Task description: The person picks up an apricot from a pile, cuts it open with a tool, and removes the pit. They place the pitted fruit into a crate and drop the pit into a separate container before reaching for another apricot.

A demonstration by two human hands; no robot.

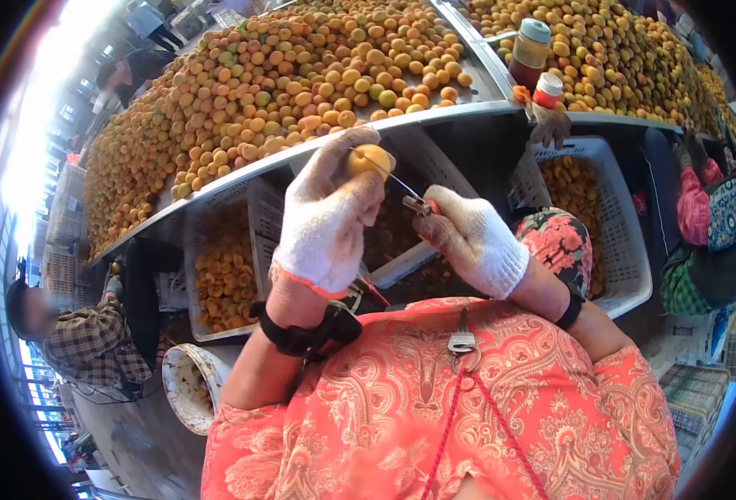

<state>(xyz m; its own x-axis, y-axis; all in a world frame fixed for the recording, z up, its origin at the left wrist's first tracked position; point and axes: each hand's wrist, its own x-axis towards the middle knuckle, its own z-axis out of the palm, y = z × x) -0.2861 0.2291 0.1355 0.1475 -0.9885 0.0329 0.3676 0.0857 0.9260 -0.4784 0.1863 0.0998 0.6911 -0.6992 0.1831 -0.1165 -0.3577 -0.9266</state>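
Observation:
My left hand (pixel 324 221), in a stained white glove, is closed around a yellow-orange apricot (pixel 369 162). A small knife (pixel 416 203) with a thin blade and a red handle is gripped in my right hand (pixel 474 242), gloved as well. Its blade reaches up to the left and lies across the apricot, the tip overlapping the fruit. Both hands are held over the crates, just in front of the metal table edge. Below them, a partly hidden crate (pixel 401 265) holds dark orange fruit pieces.
Whole apricots (pixel 276 83) are heaped on the metal table (pixel 434 109). A jar (pixel 531 52) and a white-capped bottle (pixel 548 89) stand at its divider. Crates of cut apricots (pixel 224 279) flank me, one (pixel 634 258) at right. A bucket (pixel 191 390) and a seated person (pixel 84 342) are left.

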